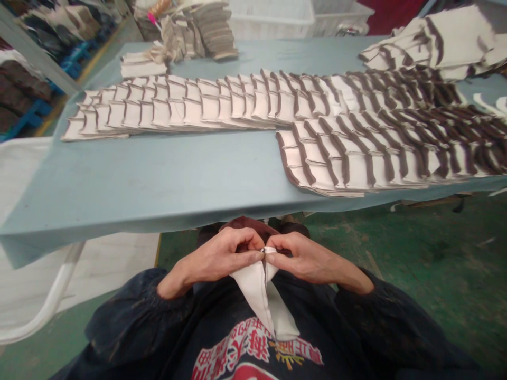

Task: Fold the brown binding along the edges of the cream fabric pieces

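Just in front of my body, below the table's near edge, I hold a piece of white cloth [257, 290] with a seam running down it. My left hand [225, 256] pinches its top edge between thumb and forefinger. Close beside it, almost touching, my right hand [307, 258] grips the same edge, the fingers pressed together. The cloth hangs down over my dark printed apron [253, 348]. A small dark spot shows at the edge between my thumbs, too small to name.
Overlapping rows of white cloth pieces with dark edging [356, 163] cover much of the blue-topped table [178, 174]. Stacked beige cloth [217, 31] and white crates [273, 21] are at the back. More folded cloth [459, 37] lies far right. A white metal frame [51, 306] stands lower left.
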`<act>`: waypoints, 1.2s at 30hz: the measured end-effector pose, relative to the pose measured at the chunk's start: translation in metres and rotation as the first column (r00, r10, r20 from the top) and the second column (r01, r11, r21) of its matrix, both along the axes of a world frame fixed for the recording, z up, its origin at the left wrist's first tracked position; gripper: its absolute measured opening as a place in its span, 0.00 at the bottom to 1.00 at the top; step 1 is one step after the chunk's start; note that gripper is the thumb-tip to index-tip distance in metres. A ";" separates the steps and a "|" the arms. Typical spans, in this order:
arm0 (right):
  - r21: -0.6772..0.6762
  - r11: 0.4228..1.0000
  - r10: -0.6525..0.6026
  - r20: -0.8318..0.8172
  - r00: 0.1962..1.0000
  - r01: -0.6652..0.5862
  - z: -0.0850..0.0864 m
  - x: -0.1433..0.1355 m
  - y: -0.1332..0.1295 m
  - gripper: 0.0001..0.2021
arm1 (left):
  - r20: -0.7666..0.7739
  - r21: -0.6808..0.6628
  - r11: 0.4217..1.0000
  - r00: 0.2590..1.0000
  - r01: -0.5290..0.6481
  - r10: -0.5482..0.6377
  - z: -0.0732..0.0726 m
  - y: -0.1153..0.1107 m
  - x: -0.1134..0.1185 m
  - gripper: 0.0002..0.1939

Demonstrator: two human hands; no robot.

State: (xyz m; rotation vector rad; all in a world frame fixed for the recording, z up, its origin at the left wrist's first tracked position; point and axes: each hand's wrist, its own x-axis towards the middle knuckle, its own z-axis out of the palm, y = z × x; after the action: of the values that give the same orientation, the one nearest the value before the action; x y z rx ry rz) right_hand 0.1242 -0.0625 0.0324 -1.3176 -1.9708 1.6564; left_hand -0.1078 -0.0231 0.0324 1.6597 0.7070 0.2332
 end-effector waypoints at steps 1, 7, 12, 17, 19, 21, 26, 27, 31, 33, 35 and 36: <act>0.007 1.000 0.003 0.005 1.000 -0.003 0.001 0.000 -0.001 0.12 | 0.004 -0.006 1.000 1.000 0.002 -0.002 0.000 -0.001 -0.001 0.13; 0.057 0.998 -0.002 0.026 1.000 0.000 0.003 -0.002 -0.005 0.12 | -0.022 0.016 1.000 1.000 0.000 0.001 0.005 -0.006 -0.001 0.11; 0.081 0.996 -0.029 0.070 0.997 0.024 0.005 -0.007 -0.009 0.11 | -0.083 0.174 0.984 0.996 0.041 -0.026 0.015 -0.005 0.002 0.02; 0.134 0.991 -0.020 0.104 0.994 0.006 0.010 -0.011 -0.013 0.11 | -0.161 0.279 0.954 0.985 0.112 -0.069 0.028 -0.002 0.011 0.04; 0.161 0.987 -0.028 0.119 0.993 0.008 0.011 -0.011 -0.014 0.11 | -0.162 0.303 0.945 0.984 0.121 -0.074 0.032 -0.002 0.013 0.07; 0.173 0.985 -0.038 0.128 0.991 0.016 0.011 -0.011 -0.014 0.12 | -0.152 0.312 0.945 0.987 0.102 -0.057 0.033 -0.002 0.013 0.06; 0.127 0.991 -0.044 0.090 0.995 0.033 0.011 -0.009 -0.013 0.13 | -0.137 0.255 0.965 0.990 0.063 -0.028 0.031 -0.004 0.005 0.04; 0.125 0.992 -0.036 0.080 0.996 0.026 0.012 -0.009 -0.012 0.12 | -0.134 0.232 0.971 0.991 0.057 -0.026 0.030 -0.004 0.003 0.04; 0.145 0.989 0.005 0.069 0.998 -0.015 0.015 -0.012 -0.011 0.10 | -0.121 0.138 0.990 0.993 0.023 -0.006 0.028 -0.006 -0.002 0.06; 0.149 0.988 0.019 0.074 0.997 -0.030 0.015 -0.014 -0.011 0.09 | -0.119 0.126 0.992 0.993 0.028 -0.013 0.029 -0.005 -0.002 0.06; 0.151 0.988 0.026 0.093 0.995 -0.040 0.015 -0.016 -0.011 0.10 | -0.117 0.130 0.990 0.992 0.058 -0.043 0.031 -0.003 -0.002 0.06; 0.153 0.987 0.024 0.103 0.994 -0.040 0.014 -0.016 -0.011 0.11 | -0.115 0.131 0.988 0.991 0.078 -0.063 0.032 -0.001 -0.002 0.06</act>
State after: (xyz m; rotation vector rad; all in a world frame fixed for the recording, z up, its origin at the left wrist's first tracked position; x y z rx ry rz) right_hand 0.1077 -0.0730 0.0466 -1.3419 -2.1408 1.4430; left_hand -0.1096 -0.0241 0.0641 1.8350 0.7273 0.1416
